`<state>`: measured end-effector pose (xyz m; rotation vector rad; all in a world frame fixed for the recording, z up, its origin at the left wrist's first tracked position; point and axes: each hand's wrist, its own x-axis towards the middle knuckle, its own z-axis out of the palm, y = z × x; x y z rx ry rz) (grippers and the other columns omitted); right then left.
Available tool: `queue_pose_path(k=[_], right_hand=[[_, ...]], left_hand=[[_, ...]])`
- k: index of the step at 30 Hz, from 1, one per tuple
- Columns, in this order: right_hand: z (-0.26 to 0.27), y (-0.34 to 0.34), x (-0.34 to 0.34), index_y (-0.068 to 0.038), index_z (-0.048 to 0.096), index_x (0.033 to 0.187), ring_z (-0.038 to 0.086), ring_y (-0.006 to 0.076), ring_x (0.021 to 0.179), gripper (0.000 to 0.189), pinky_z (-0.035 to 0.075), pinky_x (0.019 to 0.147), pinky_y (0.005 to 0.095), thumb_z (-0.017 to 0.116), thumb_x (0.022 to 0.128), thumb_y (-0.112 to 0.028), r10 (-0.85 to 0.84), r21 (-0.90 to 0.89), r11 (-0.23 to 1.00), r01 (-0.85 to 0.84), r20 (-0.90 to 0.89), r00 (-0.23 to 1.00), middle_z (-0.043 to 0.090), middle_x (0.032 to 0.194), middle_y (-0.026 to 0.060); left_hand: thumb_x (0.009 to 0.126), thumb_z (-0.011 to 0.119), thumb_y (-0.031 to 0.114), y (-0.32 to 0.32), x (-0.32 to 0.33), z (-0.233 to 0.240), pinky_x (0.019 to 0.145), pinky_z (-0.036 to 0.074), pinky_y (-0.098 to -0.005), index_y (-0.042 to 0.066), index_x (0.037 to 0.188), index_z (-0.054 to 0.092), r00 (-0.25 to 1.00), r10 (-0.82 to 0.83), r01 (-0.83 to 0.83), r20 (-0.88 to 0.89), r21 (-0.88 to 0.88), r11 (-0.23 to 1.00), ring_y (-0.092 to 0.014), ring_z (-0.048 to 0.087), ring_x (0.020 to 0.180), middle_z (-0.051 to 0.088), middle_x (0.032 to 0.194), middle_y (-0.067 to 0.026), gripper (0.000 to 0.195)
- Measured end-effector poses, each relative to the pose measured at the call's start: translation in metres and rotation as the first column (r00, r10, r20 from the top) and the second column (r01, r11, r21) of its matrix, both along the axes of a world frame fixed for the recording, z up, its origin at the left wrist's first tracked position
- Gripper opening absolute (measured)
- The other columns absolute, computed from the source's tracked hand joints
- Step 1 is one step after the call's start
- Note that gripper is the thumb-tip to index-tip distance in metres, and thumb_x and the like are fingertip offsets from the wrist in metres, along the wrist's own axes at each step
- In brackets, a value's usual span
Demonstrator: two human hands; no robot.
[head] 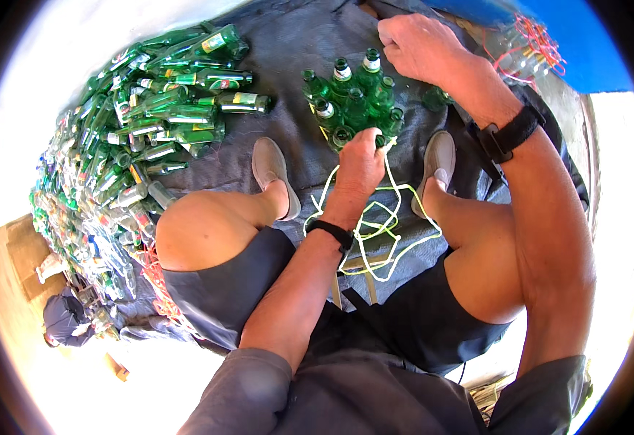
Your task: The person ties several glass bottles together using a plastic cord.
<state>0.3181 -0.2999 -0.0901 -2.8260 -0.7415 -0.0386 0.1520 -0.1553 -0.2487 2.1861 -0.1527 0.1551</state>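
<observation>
Between my feet a cluster of green glass bottles (356, 106) stands upright, necks up, with a pale yellow-green plastic cord (396, 185) around part of it. My left hand (361, 163) rests at the near edge of the cluster, fingers bent about the bottle necks there; its exact grip is partly hidden. The cord runs from beside that hand and lies in loose loops on the dark sheet before me. My right hand (417, 46) is raised beyond the cluster's far right side with its fingers curled; whether it holds a strand of cord cannot be made out.
A large heap of green and clear bottles (154, 114) lies at the left on the dark sheet (279, 49). Red cord (159, 293) trails by my left knee. Clear bottles with red cord (529, 51) stand at the upper right. Another person (65, 319) is at the far lower left.
</observation>
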Motion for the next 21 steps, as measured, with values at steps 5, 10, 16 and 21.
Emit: queue_pose_path(k=[5, 10, 16, 21], right_hand=[[-0.023, 0.021, 0.01, -0.007, 0.065, 0.103, 0.066, 0.0452, 0.097, 0.02, 0.054, 0.083, 0.0539, 0.069, 0.085, -0.016, 0.115, 0.022, 0.993, -0.116, 0.041, 0.993, 0.067, 0.106, 0.0191], [-0.035, 0.052, 0.016, -0.01, 0.064, 0.118, 0.062, 0.0364, 0.115, 0.033, 0.053, 0.095, 0.0503, 0.07, 0.086, -0.017, 0.192, -0.141, 0.971, -0.195, -0.031, 0.981, 0.064, 0.115, 0.0145], [-0.078, 0.066, 0.037, -0.012, 0.06, 0.12, 0.064, 0.0346, 0.107, 0.04, 0.05, 0.091, 0.0509, 0.075, 0.084, -0.021, 0.283, -0.231, 0.929, -0.291, -0.067, 0.957, 0.062, 0.109, 0.0124], [-0.11, 0.076, 0.048, -0.009, 0.068, 0.101, 0.07, 0.0364, 0.098, 0.02, 0.052, 0.089, 0.0513, 0.07, 0.086, -0.022, 0.298, -0.223, 0.918, -0.328, -0.157, 0.942, 0.073, 0.096, 0.014]], left_hand=[[0.083, 0.075, 0.004, -0.004, -0.005, 0.003, 0.076, 0.053, -0.0508, 0.002, 0.113, 0.062, 0.998, 0.047, -0.049, -0.034, -0.056, 0.997, -0.046, 0.066, 0.09, 0.068, 0.097, -0.0238, 0.033], [0.084, 0.072, 0.0, -0.004, -0.009, 0.004, 0.074, 0.053, -0.0498, 0.002, 0.113, 0.06, 0.996, 0.077, -0.082, -0.043, -0.124, 0.989, -0.045, 0.066, 0.088, 0.066, 0.098, -0.0227, 0.032], [0.084, 0.071, -0.003, -0.006, -0.009, 0.005, 0.077, 0.055, -0.0484, 0.001, 0.114, 0.059, 0.993, 0.098, -0.108, -0.069, -0.158, 0.981, -0.044, 0.067, 0.093, 0.068, 0.106, -0.0211, 0.033], [0.083, 0.071, -0.003, -0.008, -0.012, 0.001, 0.08, 0.056, -0.0481, 0.003, 0.118, 0.058, 0.985, 0.124, -0.145, -0.118, -0.195, 0.97, -0.044, 0.068, 0.096, 0.067, 0.112, -0.0209, 0.038]])
